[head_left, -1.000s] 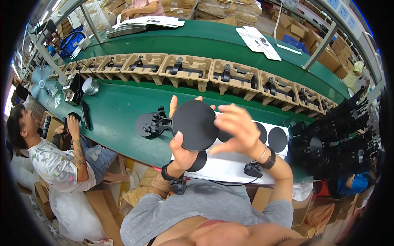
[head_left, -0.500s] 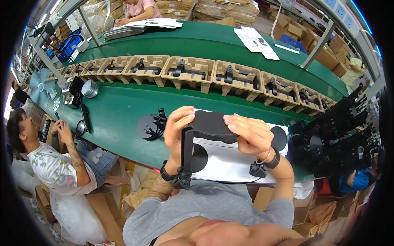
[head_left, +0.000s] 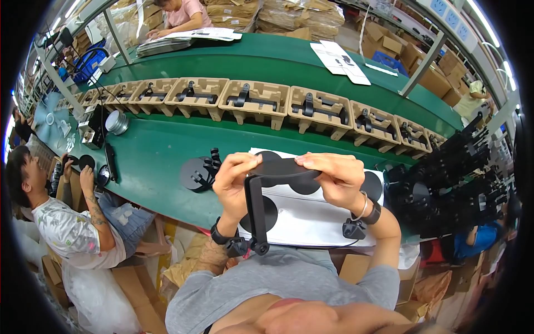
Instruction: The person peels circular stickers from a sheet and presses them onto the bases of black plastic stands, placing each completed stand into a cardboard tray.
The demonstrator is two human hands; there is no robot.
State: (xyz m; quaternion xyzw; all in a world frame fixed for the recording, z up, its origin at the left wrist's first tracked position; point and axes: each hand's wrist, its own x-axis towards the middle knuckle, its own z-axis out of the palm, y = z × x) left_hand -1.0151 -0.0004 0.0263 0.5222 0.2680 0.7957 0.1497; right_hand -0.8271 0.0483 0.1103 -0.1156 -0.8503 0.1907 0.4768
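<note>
Cloth of a grey shirt (head_left: 278, 278) fills the bottom of my view, with a dark band on each wrist. Past it, I have both hands on a black stand (head_left: 285, 171), its round plate raised above the work surface and its bent arm hanging down on the left. My left hand (head_left: 232, 181), fingers curled nearly closed, pinches the plate's left rim; my right hand (head_left: 334, 181) grips the right edge, fingertips flat on top. Beneath lies a white sheet (head_left: 311, 217) bearing black discs (head_left: 266, 216). To the left, another round base (head_left: 194, 173) rests on the green table (head_left: 156, 145); a seated co-worker (head_left: 78, 222) handles black parts beyond. Farther out, brown moulded trays (head_left: 253, 115) holding black pieces run in a curved row, and across the table a person in pink (head_left: 192, 16) bends over stacked sheets (head_left: 167, 46).
</note>
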